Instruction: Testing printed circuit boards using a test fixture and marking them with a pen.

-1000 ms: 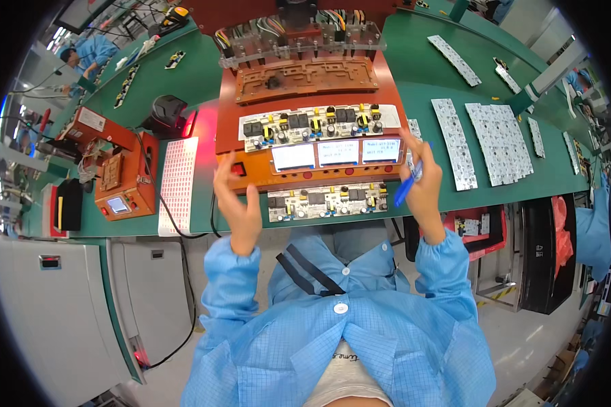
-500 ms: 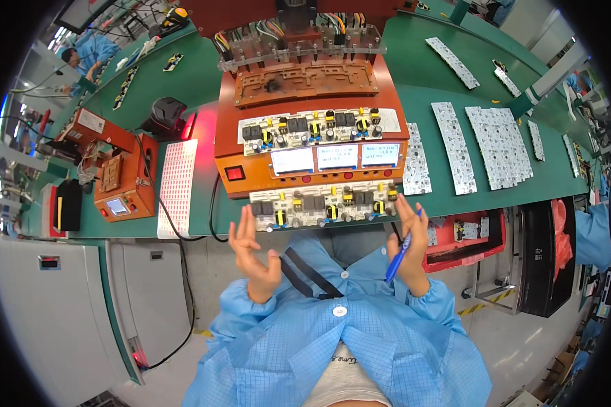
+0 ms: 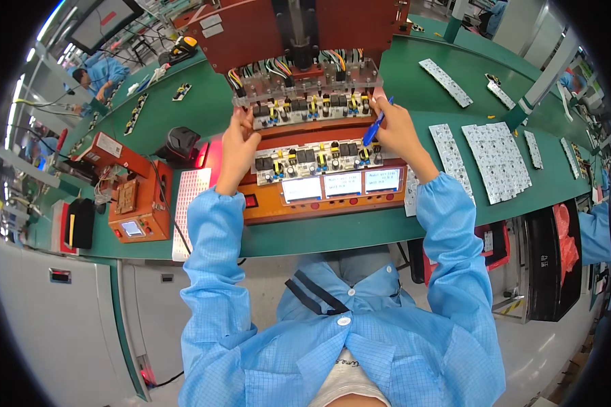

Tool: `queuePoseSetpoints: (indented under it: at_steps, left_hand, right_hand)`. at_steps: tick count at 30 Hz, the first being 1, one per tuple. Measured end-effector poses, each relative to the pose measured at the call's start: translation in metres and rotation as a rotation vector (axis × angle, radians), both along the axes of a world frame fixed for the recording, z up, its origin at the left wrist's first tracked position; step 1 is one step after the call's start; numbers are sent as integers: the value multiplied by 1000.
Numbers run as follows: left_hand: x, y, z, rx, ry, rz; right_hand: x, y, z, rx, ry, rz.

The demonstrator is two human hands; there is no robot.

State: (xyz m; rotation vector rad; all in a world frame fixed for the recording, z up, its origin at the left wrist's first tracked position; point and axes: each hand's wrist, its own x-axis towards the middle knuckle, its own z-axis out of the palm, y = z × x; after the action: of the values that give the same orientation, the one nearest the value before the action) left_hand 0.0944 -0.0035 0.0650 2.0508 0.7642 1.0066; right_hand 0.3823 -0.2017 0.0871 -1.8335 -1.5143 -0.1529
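- Raised since half a second ago: both hands, from chest level up to the orange test fixture (image 3: 319, 197) on the green bench (image 3: 183, 122).
- Left hand (image 3: 239, 139) at the circuit board (image 3: 309, 112), left end; grip there hidden, cannot tell.
- Right hand (image 3: 395, 129) at the board's right end, grip closed around a blue pen (image 3: 373, 127).
- White panel boards (image 3: 499, 159) lying right, well apart.

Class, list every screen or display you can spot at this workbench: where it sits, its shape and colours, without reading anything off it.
Three small displays: row on the orange tester's front, rectangular, pale blue-white.
Small screen: smaller orange box, left, bluish.
Monitor: upper left, dark, tilted.
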Motion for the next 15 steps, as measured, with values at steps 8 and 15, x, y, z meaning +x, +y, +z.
queuePoseSetpoints:
  at_steps: [8,15]
  left_hand:
    - [-26,-51,27,-79,-55,-51]
    - [-43,-59,11,148,62,-48]
  right_hand:
    - [11,-9,35,413,127,-171]
    - [-11,72,214,837,-190,-77]
